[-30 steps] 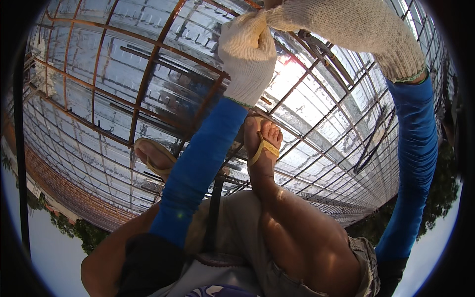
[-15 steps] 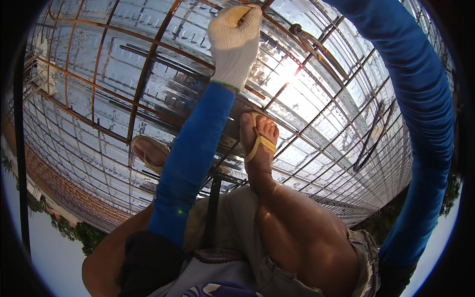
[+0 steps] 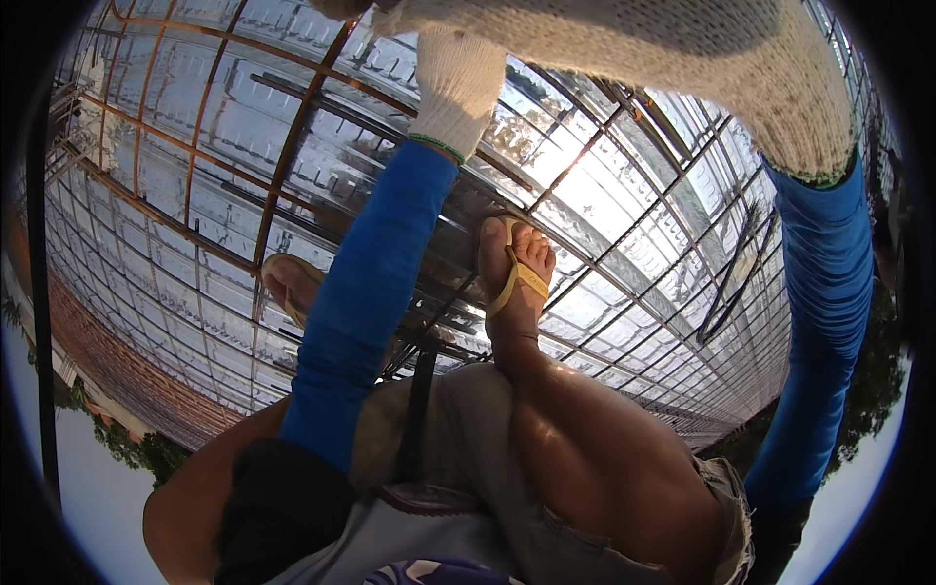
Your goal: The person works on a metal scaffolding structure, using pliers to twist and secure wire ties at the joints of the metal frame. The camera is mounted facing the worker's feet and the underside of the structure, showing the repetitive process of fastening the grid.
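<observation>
My left hand (image 3: 458, 78), in a white knit glove with a green-edged cuff, reaches up to the rebar grid (image 3: 283, 161). Its fingers are hidden behind my right hand. My right hand (image 3: 634, 39), also gloved, stretches across the top of the view close to the camera, over the left one. Its fingertips run out near the upper edge, beside a small brownish shape too cut off to name. Whether either hand grips anything does not show. Partly covered below the right glove, a long rusty metal tool (image 3: 663, 125) lies on the bars.
Shiny metal decking (image 3: 219, 107) lies beneath the bars. My sandalled feet (image 3: 517, 273) stand on the grid, legs bent. A bundle of thin dark wire (image 3: 736, 278) rests at the right. Trees (image 3: 156, 456) show past the curved edge.
My right hand has come in from the upper right and now crosses over my left, covering its fingers. The left hand was closed in a fist and has shifted slightly up.
</observation>
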